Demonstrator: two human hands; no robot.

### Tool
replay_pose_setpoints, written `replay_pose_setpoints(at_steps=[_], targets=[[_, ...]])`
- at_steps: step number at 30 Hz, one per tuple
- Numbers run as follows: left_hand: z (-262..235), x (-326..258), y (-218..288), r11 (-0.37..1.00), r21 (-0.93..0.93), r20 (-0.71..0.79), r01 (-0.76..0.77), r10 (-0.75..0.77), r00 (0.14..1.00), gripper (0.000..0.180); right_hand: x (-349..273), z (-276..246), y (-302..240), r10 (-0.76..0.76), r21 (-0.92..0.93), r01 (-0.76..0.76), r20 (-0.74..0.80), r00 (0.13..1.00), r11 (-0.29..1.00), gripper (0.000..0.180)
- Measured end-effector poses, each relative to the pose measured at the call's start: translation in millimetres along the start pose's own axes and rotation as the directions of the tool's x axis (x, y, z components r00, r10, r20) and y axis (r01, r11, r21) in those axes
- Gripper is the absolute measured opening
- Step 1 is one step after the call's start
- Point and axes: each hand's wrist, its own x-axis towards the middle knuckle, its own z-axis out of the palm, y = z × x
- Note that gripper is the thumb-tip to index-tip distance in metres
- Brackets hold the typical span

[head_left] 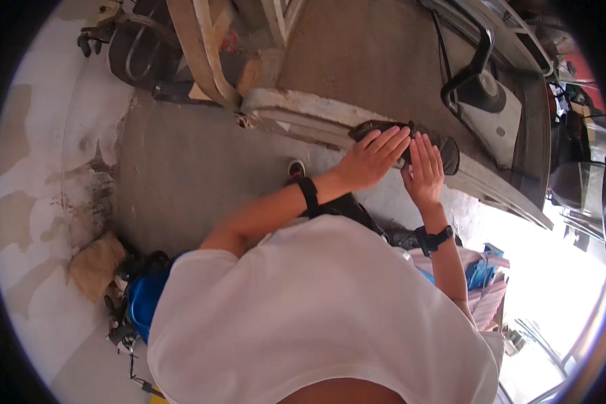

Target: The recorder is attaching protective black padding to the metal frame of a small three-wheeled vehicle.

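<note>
My left hand (374, 159) lies flat on a dark, elongated, soft-looking piece (449, 156), its fingers stretched out and pointing up to the right. Close beside it, my right hand (425, 174) rests on the same piece, fingers straight and side by side. The fingertips of both hands nearly meet near its middle. The dark piece sits across the worn, pale near rail (316, 106) of a large brown-topped frame. Its middle is hidden under my hands, and its exact kind cannot be made out.
Beyond the rail spreads a brown panel (363, 54), with a black bent bar (478, 64) and a pale bracket (501, 124) at its right. A curved strip (209, 57) stands at the upper left. By the stained wall (40, 168) are a brown sack (97, 266) and a blue object (145, 306).
</note>
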Motion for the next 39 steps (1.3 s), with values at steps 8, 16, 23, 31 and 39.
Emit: replay_pose_setpoints(at_steps=[8, 16, 23, 31, 39], targets=[[16.7, -24.7, -33.1, 0.973, -0.180, -0.142, -0.141, 0.116, 0.983, 0.040, -26.7, 6.2, -13.8, 0.198, 0.258, -0.172, -0.079, 0.977, 0.951, 0.039], [44.9, -48.6, -28.1, 0.772, -0.620, -0.175, 0.139, -0.309, 0.935, 0.038, -21.5, 16.2, -27.4, 0.671, 0.626, -0.554, 0.065, 0.739, 0.549, 0.018], [28.6, -22.3, -14.2, 0.557, -0.677, 0.246, 0.480, -0.443, 0.862, 0.053, 3.5, 16.8, -25.9, 0.866, 0.840, -0.491, 0.407, 0.290, -0.231, 0.035], [33.7, -25.9, -9.8, 0.302, -0.809, 0.436, 0.504, -0.266, 0.860, 0.048, -21.7, 5.7, -47.2, 0.642, 0.392, -0.749, 0.388, 0.661, 0.534, 0.033], [42.1, -39.2, -58.6, 0.573, -0.606, 0.474, 0.552, -0.298, 0.829, 0.031, -25.0, 64.2, -51.7, 0.461, 0.090, -0.480, 0.172, 0.870, 0.873, 0.037]])
